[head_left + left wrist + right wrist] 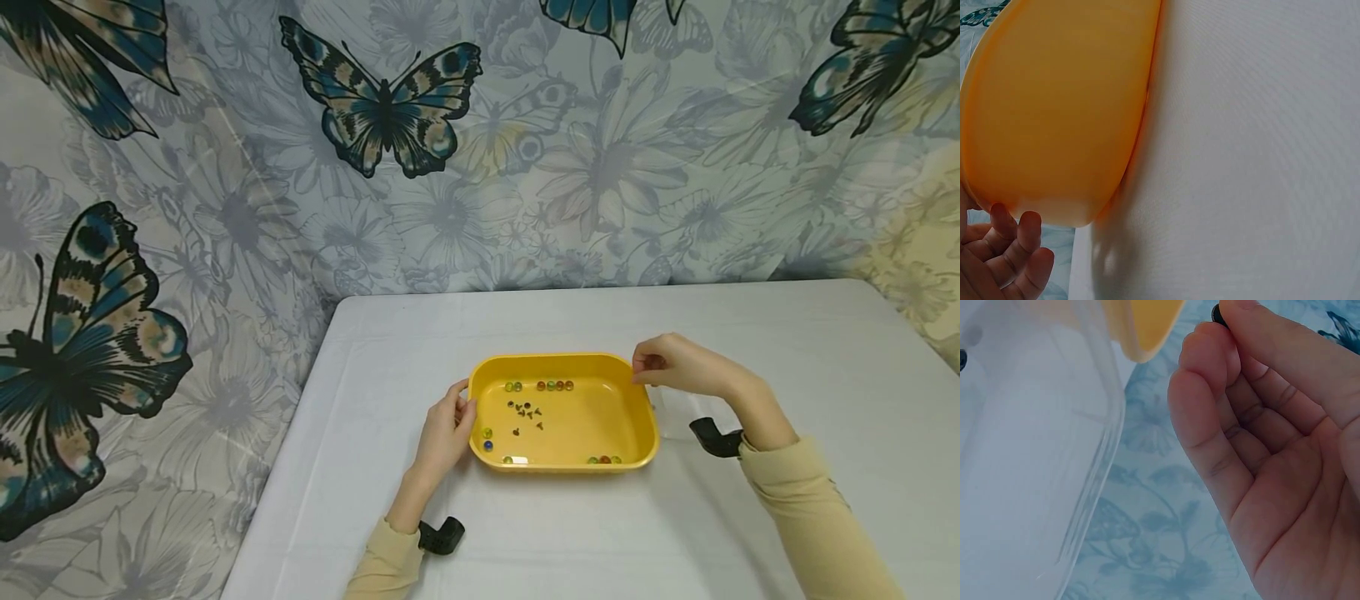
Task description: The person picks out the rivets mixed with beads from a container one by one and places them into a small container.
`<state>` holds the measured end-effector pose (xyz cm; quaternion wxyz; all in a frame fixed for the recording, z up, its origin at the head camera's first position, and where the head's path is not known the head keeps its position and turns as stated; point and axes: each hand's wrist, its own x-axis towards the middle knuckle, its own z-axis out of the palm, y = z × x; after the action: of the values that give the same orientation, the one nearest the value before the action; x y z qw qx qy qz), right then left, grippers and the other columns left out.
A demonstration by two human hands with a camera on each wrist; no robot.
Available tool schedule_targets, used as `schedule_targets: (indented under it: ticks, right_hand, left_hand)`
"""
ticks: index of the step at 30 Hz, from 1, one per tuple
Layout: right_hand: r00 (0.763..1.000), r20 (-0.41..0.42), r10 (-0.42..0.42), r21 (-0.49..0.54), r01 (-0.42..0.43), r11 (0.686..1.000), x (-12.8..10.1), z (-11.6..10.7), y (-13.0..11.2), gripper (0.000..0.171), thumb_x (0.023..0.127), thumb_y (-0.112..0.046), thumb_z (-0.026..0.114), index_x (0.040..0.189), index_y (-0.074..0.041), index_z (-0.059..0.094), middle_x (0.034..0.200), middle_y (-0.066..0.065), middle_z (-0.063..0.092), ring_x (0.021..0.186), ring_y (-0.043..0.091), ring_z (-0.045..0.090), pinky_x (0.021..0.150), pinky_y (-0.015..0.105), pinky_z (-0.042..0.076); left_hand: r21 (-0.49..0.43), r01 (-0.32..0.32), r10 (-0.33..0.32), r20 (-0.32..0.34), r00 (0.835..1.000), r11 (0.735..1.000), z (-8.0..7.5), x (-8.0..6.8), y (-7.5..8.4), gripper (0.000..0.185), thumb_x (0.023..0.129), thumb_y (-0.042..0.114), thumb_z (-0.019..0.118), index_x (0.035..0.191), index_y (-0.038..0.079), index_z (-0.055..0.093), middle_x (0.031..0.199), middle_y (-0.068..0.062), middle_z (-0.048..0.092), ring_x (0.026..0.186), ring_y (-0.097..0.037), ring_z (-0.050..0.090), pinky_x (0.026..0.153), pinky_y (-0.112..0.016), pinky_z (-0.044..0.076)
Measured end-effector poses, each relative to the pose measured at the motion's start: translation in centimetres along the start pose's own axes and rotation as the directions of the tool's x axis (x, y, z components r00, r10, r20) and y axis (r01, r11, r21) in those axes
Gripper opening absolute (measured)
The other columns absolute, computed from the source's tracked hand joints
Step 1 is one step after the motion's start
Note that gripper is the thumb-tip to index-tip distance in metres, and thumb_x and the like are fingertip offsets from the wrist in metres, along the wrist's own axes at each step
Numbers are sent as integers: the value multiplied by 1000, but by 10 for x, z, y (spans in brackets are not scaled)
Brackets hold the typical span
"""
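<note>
A yellow tray point(577, 433) lies on the white-covered table, holding glass marbles point(555, 386) along its sides and several small dark pieces point(525, 412) left of its middle. My left hand point(444, 429) grips the tray's left end, thumb at the rim; its other fingers point(1030, 234) show by the outer wall in the left wrist view. Above the tray's upper right corner, my right hand point(686, 364) pinches a tiny black piece point(1217, 315) between thumb and fingertip. Its exact kind is hidden by the fingers. A clear plastic container point(1094, 481) is beside this hand in the right wrist view.
One small black piece point(962, 360) shows at the clear container's left in the right wrist view. White cloth point(525, 533) covers the table. Behind and to the left hangs butterfly-patterned fabric point(450, 217). Black camera mounts point(441, 536) sit on both wrists.
</note>
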<state>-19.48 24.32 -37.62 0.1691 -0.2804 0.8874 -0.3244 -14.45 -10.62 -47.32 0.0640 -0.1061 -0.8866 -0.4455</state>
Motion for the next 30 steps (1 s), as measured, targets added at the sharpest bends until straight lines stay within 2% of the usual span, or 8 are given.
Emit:
schedule_targets:
  ticks: [30]
  right_hand:
    - [994,-110,-12,-37,8,999,-31,-3,23,10,83,-4,67,77,-6,58,67,1,54,57,5,45,50,22,42]
  left_hand:
    - [0,-1,1,0,1000,1000,0,-1,1,35,94,11,51,127,-2,50,72,3,49,61,-8,47,53,-20,43]
